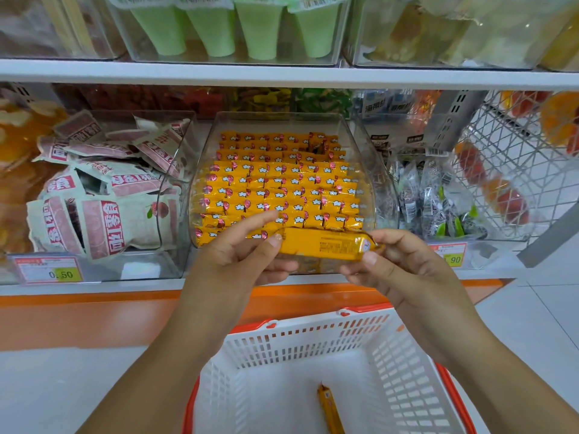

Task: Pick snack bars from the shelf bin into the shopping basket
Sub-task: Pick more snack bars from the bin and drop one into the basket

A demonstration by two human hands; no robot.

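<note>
Here we pinch a yellow foil-wrapped snack bar (pixel 326 245) level between our left hand (pixel 247 252) and right hand (pixel 404 267), one hand at each end.

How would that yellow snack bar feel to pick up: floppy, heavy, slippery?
Probably fairly stiff: the yellow snack bar lies straight between the left hand and right hand, held only at its ends. Likely light, since mere pinches hold it. Its glossy surface could be slippery.

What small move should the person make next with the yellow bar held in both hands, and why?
Probably bring the snack bar down into the basket and let go. The left hand and right hand pinch its ends above the basket, where another bar already lies.
</note>
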